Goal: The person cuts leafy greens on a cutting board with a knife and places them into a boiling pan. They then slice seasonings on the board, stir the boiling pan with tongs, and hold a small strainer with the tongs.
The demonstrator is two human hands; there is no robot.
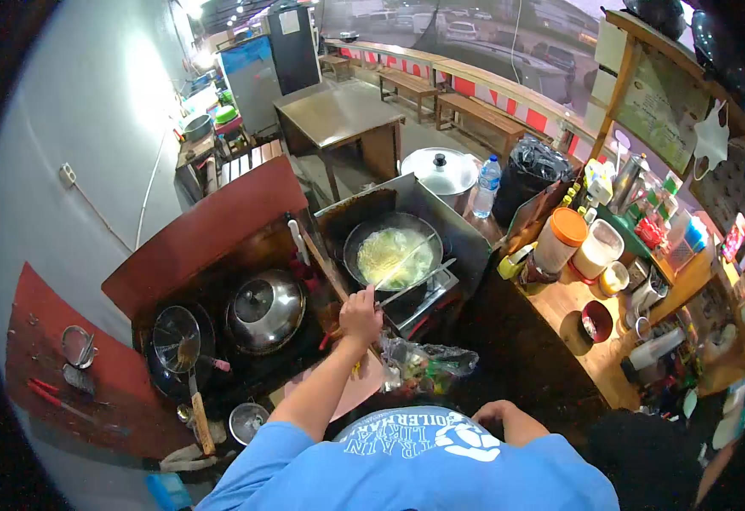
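My left hand (361,317) is closed around the near ends of two long thin sticks that look like chopsticks (406,260). They spread apart away from my fingers. One reaches over the wok (352,248), and the other passes by its near right rim. Pale yellow noodles (387,252) with some green pieces lie in cloudy, foamy liquid inside the wok, which sits on a stove (424,298). My right hand (493,412) is down by my waist, its fingers mostly hidden against my shirt.
Beside the stove are a clear plastic bag (441,359) and a pink tray (362,385). Left stand a domed lid (266,311) and a strainer (177,339). Behind are a lidded pot (441,175) and a water bottle (487,187). A wooden counter (564,332) holds a red bowl (596,322).
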